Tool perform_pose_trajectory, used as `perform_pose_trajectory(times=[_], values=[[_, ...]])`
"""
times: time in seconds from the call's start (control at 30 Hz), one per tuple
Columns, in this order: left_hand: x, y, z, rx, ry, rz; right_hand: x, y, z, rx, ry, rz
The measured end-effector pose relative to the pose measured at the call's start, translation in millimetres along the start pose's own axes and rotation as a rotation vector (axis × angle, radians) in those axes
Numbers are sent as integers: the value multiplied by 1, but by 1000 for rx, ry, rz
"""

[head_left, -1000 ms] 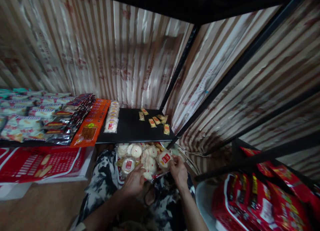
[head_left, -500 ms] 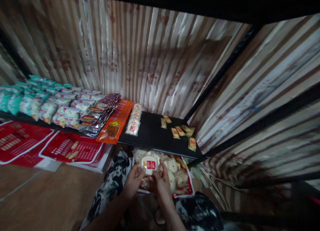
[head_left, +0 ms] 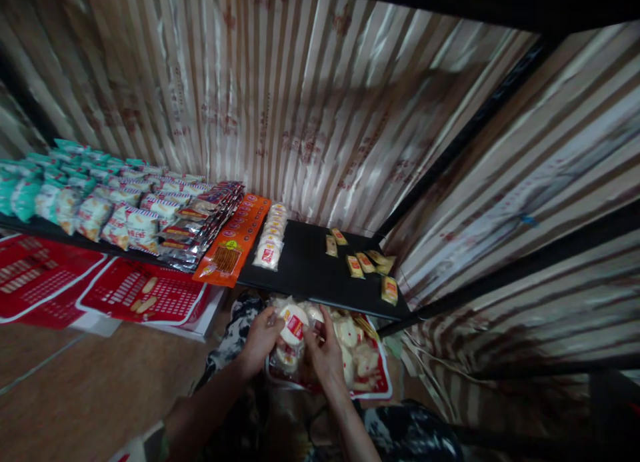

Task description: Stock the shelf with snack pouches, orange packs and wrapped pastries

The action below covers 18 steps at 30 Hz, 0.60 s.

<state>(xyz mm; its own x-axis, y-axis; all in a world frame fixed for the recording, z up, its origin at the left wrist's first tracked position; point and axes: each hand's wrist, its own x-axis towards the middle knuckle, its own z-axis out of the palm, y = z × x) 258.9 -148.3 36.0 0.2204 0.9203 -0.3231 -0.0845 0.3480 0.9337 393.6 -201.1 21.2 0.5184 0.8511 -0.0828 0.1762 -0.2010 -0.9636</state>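
Note:
Both of my hands hold a small stack of round white snack packs (head_left: 293, 325) with red labels, just below the front edge of a black shelf (head_left: 310, 269). My left hand (head_left: 259, 341) grips the stack from the left, and my right hand (head_left: 325, 349) closes on it from the right. Under my hands lies a red-rimmed bag (head_left: 367, 369) with several more of the same white packs. On the shelf, a row of these packs (head_left: 270, 239) runs front to back.
Several small yellow packets (head_left: 363, 262) lie loose on the shelf's right part. An orange packet (head_left: 233, 239), dark packets and rows of white and teal bags (head_left: 75, 195) fill the shelf to the left. Red cartons (head_left: 140, 295) stand on the wooden floor. Striped sheeting backs the black rack frame.
My right hand has come over from the bag's right side to join the left hand on a stack of white packs. The view has swung left and the stack has risen slightly.

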Motion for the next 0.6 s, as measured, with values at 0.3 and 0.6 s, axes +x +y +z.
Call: perform_pose_trajectory(times=[0.3,0.6], values=[[9,10,-2,-255,104,-79,7,6,22,418,-25,192],[8,-8,-7,-388,97,-100,7,-1,55,514,5,274]])
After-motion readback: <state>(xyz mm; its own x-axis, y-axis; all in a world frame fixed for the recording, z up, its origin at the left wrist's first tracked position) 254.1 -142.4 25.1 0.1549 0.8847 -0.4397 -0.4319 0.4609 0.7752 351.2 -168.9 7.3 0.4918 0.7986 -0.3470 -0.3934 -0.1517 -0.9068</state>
